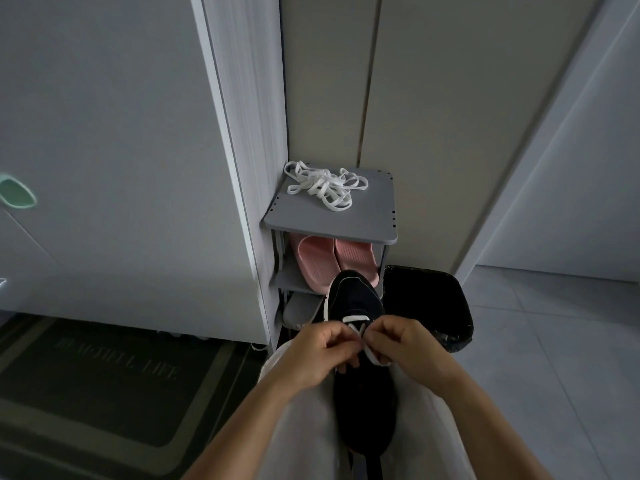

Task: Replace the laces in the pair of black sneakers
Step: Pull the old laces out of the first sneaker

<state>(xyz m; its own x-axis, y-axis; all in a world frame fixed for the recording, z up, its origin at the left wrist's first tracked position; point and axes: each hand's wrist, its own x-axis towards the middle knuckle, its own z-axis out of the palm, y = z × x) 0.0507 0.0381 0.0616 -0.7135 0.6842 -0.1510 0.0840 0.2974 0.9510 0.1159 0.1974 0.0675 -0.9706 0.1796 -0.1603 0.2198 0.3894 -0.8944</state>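
A black sneaker (356, 299) with a white sole edge lies between my knees, toe pointing away from me. A white lace (356, 320) crosses its lowest eyelets. My left hand (318, 351) and my right hand (403, 344) meet over the tongue, fingers curled, each pinching part of that lace. A loose end (375, 360) curls out under my right hand. A tangled pile of white laces (325, 187) lies on top of the grey shoe rack (374, 223). The second sneaker is not visible.
Pink slippers (332, 261) sit on the rack's middle shelf, a grey shoe (299, 311) on the one below. A bin with a black bag (429, 303) stands right of the rack. A dark doormat (104, 386) lies at the left, below white cabinet doors (104, 150).
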